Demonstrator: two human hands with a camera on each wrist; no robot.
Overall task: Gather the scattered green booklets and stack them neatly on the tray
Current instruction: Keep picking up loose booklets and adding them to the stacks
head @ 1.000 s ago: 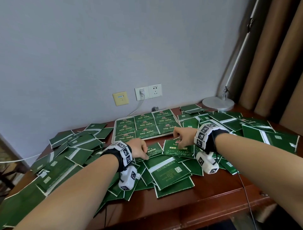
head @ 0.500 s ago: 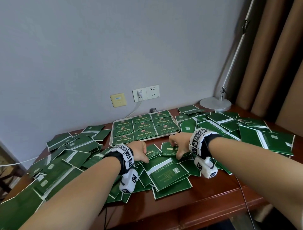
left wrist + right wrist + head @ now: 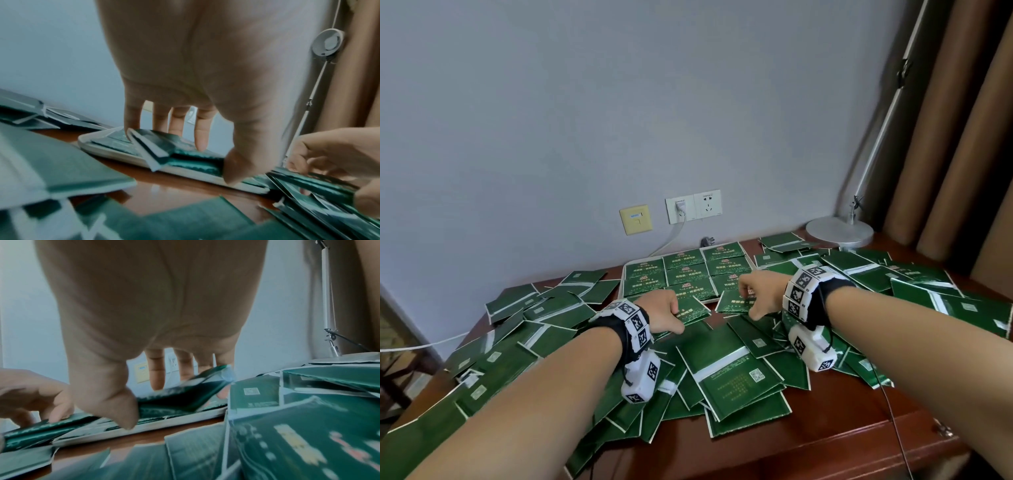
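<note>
Two green booklets are in hand just in front of the tray (image 3: 624, 278): the left hand (image 3: 661, 313) holds one booklet (image 3: 693, 313) in a closed grip, thumb at its near edge and fingers over its far edge, and the right hand (image 3: 760, 291) pinches another booklet (image 3: 736, 303), lifting its far end clear of the pile. The two hands sit side by side, close but apart. Beyond both grips the tray lies flat on the wooden surface (image 3: 825, 442), filled with a neat grid of booklets (image 3: 685, 270). Loose booklets (image 3: 732, 373) sprawl in overlapping heaps to the left, right and near side of the hands. Further right of the right hand stands a lamp base (image 3: 839, 231); wall sockets (image 3: 693, 205) sit above the tray.
</note>
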